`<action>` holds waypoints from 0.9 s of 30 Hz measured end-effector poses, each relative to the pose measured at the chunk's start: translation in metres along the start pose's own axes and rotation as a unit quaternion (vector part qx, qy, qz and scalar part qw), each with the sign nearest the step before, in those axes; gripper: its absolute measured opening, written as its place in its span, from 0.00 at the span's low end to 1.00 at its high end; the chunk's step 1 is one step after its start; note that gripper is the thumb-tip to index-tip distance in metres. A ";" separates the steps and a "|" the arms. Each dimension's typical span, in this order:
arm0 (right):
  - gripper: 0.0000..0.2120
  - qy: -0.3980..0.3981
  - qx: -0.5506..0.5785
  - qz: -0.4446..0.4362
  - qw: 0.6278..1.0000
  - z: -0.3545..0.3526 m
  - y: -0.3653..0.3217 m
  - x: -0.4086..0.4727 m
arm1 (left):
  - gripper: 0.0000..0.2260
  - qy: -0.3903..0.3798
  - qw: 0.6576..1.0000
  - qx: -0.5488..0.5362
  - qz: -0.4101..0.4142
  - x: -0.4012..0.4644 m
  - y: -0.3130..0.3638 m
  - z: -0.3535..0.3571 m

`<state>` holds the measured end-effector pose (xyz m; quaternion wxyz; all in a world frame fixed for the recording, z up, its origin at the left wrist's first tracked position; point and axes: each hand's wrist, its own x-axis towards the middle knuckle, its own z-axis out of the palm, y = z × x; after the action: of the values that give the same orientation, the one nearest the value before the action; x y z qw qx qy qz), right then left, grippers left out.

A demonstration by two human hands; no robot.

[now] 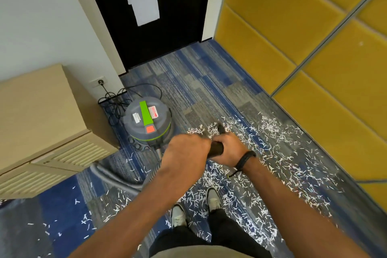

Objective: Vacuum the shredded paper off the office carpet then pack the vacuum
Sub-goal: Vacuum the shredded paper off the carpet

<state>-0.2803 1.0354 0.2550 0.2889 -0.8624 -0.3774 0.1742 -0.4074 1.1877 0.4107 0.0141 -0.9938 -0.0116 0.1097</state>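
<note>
White shredded paper (270, 153) lies scattered over the blue-grey carpet (209, 90), thickest ahead of me and to my right. A grey canister vacuum (147, 121) with a green handle stands on the carpet ahead to the left. Its grey hose (113, 176) curves along the floor toward me. Both hands grip the black vacuum wand (215, 148), which points forward and down into the paper. My left hand (185, 153) holds the near end and hides part of it. My right hand (229, 150), with a black wristband, wraps the wand just beyond.
A beige cabinet (41, 123) stands against the left wall. The vacuum's black cord (117, 98) is plugged into a wall socket (100, 82) and lies tangled behind the canister. A dark door (167, 27) is ahead. Yellow padded panels (303, 48) line the right side. My shoes (194, 207) stand among the paper.
</note>
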 end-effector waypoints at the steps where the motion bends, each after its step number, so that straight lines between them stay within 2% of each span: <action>1: 0.12 0.008 -0.002 0.004 1.000 0.000 0.002 -0.004 | 0.13 0.001 1.000 0.002 0.007 0.001 0.002 0.000; 6: 0.09 0.021 0.004 0.039 0.999 0.000 0.003 -0.018 | 0.16 -0.005 0.999 -0.002 0.037 0.010 0.008 0.002; 11: 0.09 -0.003 -0.009 0.056 0.998 0.008 -0.001 -0.023 | 0.25 -0.070 0.996 -0.044 0.011 0.017 0.014 0.005; 15: 0.05 -0.001 -0.003 0.056 0.998 0.007 0.005 -0.029 | 0.18 -0.052 0.997 -0.043 0.027 0.017 0.017 0.005; 17: 0.06 0.003 -0.007 0.051 0.999 0.003 0.007 -0.027 | 0.13 -0.043 0.998 -0.035 0.024 0.018 0.018 0.003; 20: 0.13 0.027 -0.012 0.034 0.999 -0.004 0.011 -0.024 | 0.12 -0.033 0.999 -0.028 0.018 0.024 0.019 -0.002; 24: 0.10 0.039 -0.004 0.022 0.999 -0.016 0.022 -0.014 | 0.11 -0.023 1.000 -0.011 0.009 0.035 0.026 -0.008; 27: 0.09 0.019 -0.001 0.024 1.000 -0.026 0.033 -0.002 | 0.11 -0.032 0.999 0.002 0.000 0.049 0.038 -0.010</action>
<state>-0.2499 1.0059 0.2541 0.2908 -0.8749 -0.3508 0.1640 -0.3565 1.1505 0.4083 0.0159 -0.9898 -0.0121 0.1412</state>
